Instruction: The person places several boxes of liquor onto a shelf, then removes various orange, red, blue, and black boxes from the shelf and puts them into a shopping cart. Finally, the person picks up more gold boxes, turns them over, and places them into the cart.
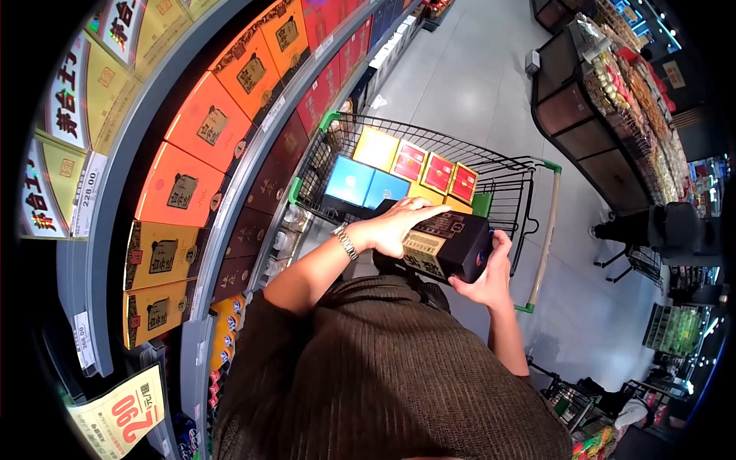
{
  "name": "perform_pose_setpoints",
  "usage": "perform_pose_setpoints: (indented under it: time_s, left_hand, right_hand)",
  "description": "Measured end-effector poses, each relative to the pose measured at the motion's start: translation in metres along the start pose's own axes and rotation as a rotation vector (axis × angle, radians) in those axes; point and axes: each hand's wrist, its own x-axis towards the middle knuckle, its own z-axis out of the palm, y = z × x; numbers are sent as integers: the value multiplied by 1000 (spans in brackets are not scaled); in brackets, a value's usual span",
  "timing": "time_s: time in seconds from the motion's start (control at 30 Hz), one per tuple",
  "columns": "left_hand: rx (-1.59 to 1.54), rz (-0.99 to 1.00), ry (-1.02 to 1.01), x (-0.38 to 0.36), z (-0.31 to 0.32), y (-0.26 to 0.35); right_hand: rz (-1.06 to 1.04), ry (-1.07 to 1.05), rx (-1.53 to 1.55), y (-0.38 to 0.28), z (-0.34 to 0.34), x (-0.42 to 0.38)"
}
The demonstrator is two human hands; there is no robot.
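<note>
A dark box with gold panels (pixel 452 244) is held between both hands, over the near side of the shopping cart (pixel 506 184). My left hand (pixel 402 224), below a metal watch, lies on the box's upper left part with its fingers stretched over it. My right hand (pixel 491 270) grips the box's right end, thumb below and fingers at the far edge. Inside the cart stand blue boxes (pixel 364 182), a yellow box (pixel 376 147), and several red and gold boxes (pixel 437 172).
Shelves with orange boxes (pixel 207 123), yellow boxes (pixel 157 257) and dark red boxes (pixel 268 180) curve along the left. A yellow price sign (pixel 123 414) sticks out at the lower left. Across the aisle stands a display counter (pixel 586 130); a person in dark clothes (pixel 644 230) is at the right.
</note>
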Motion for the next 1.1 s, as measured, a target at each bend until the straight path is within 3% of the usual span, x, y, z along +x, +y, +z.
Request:
perform_pose_setpoints:
  time_s: [0.13,0.27,0.43,0.6,0.7,0.73,0.8,0.83,0.93,0.97,1.03,1.1]
  left_hand:
    - [-119,-70,-229,37,7,-22]
    - [-173,-67,-294,63,9,-31]
    - [-40,86,-229,86,20,-42]
    - [10,116,-267,98,37,-59]
    - [-157,14,-250,91,52,-82]
    - [-315,-161,-313,89,51,-81]
    - [-312,-220,-206,70,43,-80]
    - [-190,-122,-88,57,40,-84]
    - [-231,-144,184,9,42,-110]
    - [-403,-182,262,-9,37,-105]
    - [-441,-380,424,-47,43,-126]
    - [-547,-451,595,-91,57,-159]
  right_hand:
    - [187,129,13,23,13,-7]
    - [101,239,35,42,15,-6]
    - [120,148,195,49,-1,1]
    - [-1,120,1,48,3,14]
    - [94,110,5,72,23,15]
    - [153,120,1,75,31,15]
    - [276,167,115,115,52,10]
    - [309,195,139,123,56,7]
    - [427,155,36,129,61,5]
    - [475,131,23,133,64,5]
    - [568,85,-3,151,72,7]
    - [613,117,88,177,81,4]
